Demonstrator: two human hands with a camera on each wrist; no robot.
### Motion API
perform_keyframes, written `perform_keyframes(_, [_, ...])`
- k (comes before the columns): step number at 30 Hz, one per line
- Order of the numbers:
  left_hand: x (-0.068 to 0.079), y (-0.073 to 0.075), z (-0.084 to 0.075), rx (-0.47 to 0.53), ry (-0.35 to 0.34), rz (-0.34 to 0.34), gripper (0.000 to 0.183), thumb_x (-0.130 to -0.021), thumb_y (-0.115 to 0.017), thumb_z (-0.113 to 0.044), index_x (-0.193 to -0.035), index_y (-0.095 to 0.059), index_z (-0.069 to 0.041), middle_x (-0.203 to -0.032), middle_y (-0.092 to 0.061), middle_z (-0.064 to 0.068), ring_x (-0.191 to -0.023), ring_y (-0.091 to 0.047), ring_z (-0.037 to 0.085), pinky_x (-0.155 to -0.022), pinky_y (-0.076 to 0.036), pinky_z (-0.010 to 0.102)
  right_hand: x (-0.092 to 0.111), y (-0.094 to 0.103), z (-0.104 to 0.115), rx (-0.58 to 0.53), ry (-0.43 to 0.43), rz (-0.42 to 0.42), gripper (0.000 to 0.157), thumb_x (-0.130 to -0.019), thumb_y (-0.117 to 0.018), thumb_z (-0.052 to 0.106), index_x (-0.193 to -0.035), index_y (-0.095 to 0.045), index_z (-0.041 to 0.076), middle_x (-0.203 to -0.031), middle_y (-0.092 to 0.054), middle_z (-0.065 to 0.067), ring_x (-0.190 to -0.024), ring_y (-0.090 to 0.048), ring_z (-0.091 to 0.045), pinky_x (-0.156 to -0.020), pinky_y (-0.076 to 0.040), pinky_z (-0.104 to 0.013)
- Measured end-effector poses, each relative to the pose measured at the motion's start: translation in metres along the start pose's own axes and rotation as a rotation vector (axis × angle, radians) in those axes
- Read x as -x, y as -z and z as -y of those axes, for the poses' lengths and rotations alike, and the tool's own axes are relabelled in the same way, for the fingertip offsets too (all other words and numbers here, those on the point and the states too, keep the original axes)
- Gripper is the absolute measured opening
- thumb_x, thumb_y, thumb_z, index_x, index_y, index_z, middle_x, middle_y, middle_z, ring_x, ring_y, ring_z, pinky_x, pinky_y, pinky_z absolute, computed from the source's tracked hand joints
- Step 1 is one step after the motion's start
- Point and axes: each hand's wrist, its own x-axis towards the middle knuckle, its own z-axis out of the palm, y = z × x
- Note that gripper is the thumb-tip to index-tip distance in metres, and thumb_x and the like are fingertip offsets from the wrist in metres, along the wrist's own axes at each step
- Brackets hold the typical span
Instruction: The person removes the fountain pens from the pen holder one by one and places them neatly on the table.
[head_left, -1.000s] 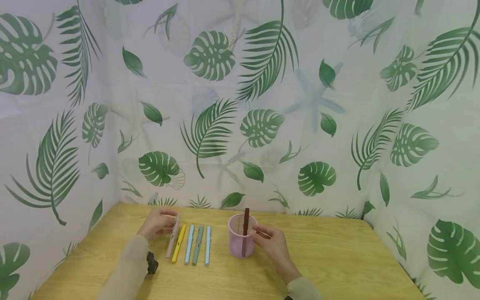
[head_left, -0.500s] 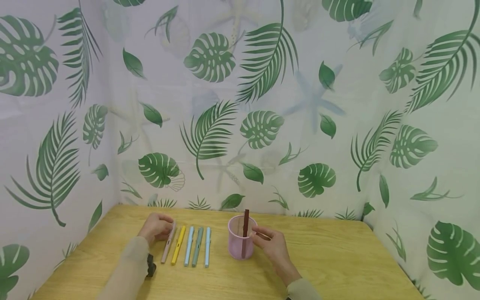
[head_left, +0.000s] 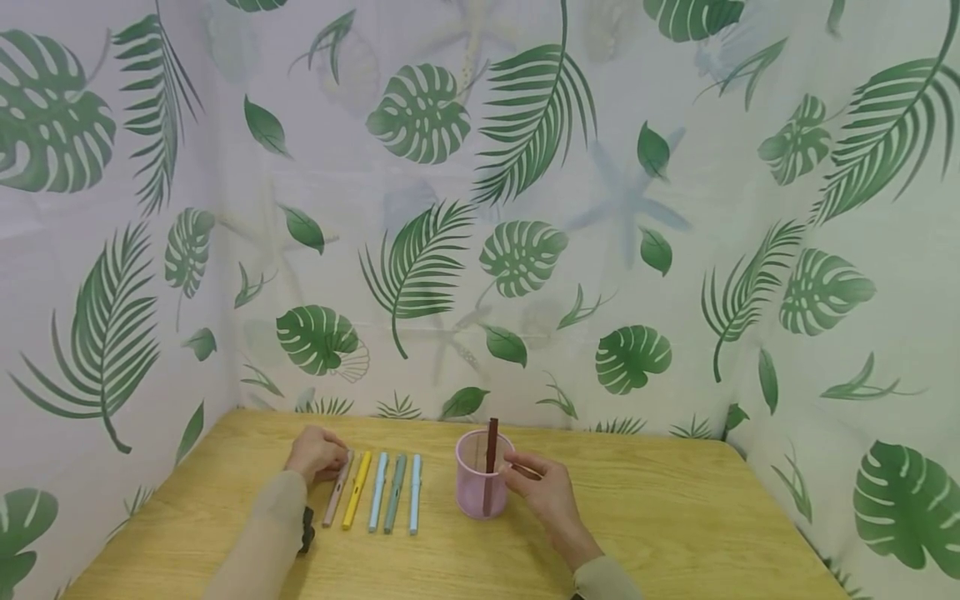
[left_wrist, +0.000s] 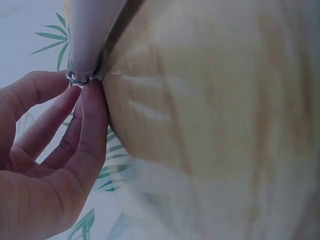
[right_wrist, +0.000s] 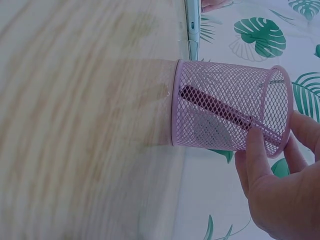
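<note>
My left hand (head_left: 315, 454) pinches the far end of a pale pink pen (head_left: 337, 493) lying on the table at the left of a row. In the left wrist view, thumb and fingertips meet at the clip end of this pen (left_wrist: 92, 35). My right hand (head_left: 546, 492) grips the rim of a pink mesh pen holder (right_wrist: 220, 75), which stands upright on the table. One dark red-brown pen (head_left: 492, 446) leans inside the holder, its top above the rim.
Right of the pink pen lie a yellow pen (head_left: 357, 490), a light blue pen (head_left: 378, 492), a grey-green pen (head_left: 395, 493) and another light blue pen (head_left: 416, 493), roughly parallel. Leaf-print cloth (head_left: 525, 350) hangs behind the wooden table (head_left: 660, 508).
The pink pen has come down and toward me, a little leftward, beside the yellow one. My left hand moved with it, then shifted slightly right. The right hand stayed at the holder.
</note>
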Motion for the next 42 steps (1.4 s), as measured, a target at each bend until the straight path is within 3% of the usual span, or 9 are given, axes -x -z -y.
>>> perform_keyframes(15, [0.001, 0.005, 0.003, -0.012, -0.027, 0.023, 0.024, -0.080, -0.066, 0.008, -0.104, -0.066, 0.012, -0.086, -0.064, 0.016, -0.068, -0.058, 0.018, -0.059, -0.057, 0.028, -0.001, 0.001, -0.001, 0.007, -0.002, 0.000, 0.031, -0.089, -0.071, 0.008, -0.115, -0.067, -0.008, -0.131, -0.058, -0.027, -0.112, -0.063, -0.027, -0.087, -0.057, -0.032])
perform_keyframes(23, [0.003, 0.007, 0.001, -0.023, -0.062, 0.000, 0.028, -0.085, -0.065, 0.001, -0.110, -0.065, 0.012, -0.080, -0.064, 0.013, -0.066, -0.058, 0.018, -0.058, -0.051, 0.029, 0.000, 0.001, 0.001, 0.004, -0.001, 0.004, 0.030, -0.089, -0.070, 0.007, -0.115, -0.068, -0.007, -0.131, -0.058, -0.027, -0.113, -0.063, -0.028, -0.088, -0.057, -0.033])
perform_keyframes(28, [0.008, 0.007, -0.002, -0.012, -0.103, 0.002, 0.028, -0.088, -0.065, -0.003, -0.112, -0.065, 0.012, -0.088, -0.068, 0.014, -0.072, -0.060, 0.019, -0.064, -0.054, 0.032, 0.001, 0.002, 0.001, 0.006, -0.003, 0.007, 0.031, -0.089, -0.071, 0.007, -0.115, -0.067, -0.007, -0.131, -0.058, -0.027, -0.113, -0.063, -0.028, -0.088, -0.057, -0.033])
perform_keyframes(42, [0.013, 0.005, -0.014, 0.093, -0.095, 0.044, 0.028, -0.091, -0.065, -0.009, -0.114, -0.065, 0.007, -0.102, -0.071, 0.014, -0.082, -0.067, 0.019, -0.074, -0.056, 0.033, 0.000, 0.001, 0.000, 0.004, 0.000, 0.009, 0.032, -0.090, -0.070, 0.007, -0.117, -0.066, -0.009, -0.131, -0.058, -0.028, -0.112, -0.063, -0.028, -0.087, -0.058, -0.033])
